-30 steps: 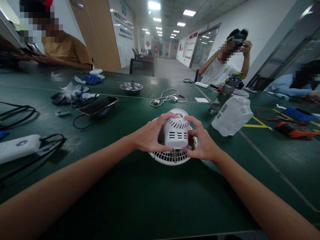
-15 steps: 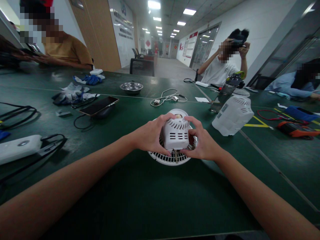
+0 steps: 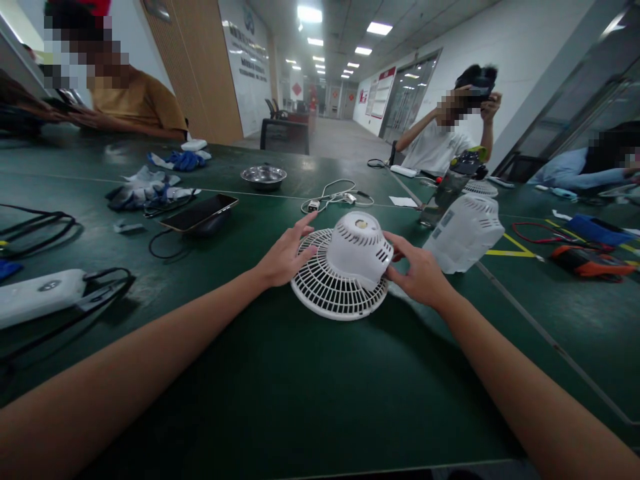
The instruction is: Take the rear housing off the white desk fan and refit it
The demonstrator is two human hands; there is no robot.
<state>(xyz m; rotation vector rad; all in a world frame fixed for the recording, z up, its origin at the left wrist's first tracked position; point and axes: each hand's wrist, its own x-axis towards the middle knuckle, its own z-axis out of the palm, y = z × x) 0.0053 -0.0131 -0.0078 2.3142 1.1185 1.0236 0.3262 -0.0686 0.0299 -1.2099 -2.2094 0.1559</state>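
Note:
A white fan motor housing [image 3: 354, 248] with vent slots stands on a round white fan grille [image 3: 325, 293], low over the green table [image 3: 280, 393]. The slotted side of the housing faces right. My right hand [image 3: 417, 270] grips that side with thumb and fingers; its fingertips are partly hidden behind the housing. My left hand [image 3: 286, 257] is open at the grille's left edge, its fingers spread and off the housing. Whether its thumb touches the grille I cannot tell.
A white plastic housing [image 3: 466, 235] and a bottle [image 3: 450, 187] stand at right, near an orange meter [image 3: 590, 261]. Behind the fan lie a white cable [image 3: 333, 193] and a metal bowl [image 3: 264, 176]. A phone [image 3: 200, 213] and a power strip [image 3: 43, 293] lie left. Several people sit around.
The motor housing has turned, its slotted side swinging from facing me to the right. My left hand has let go and moved left with fingers spread. My right hand stays at the housing.

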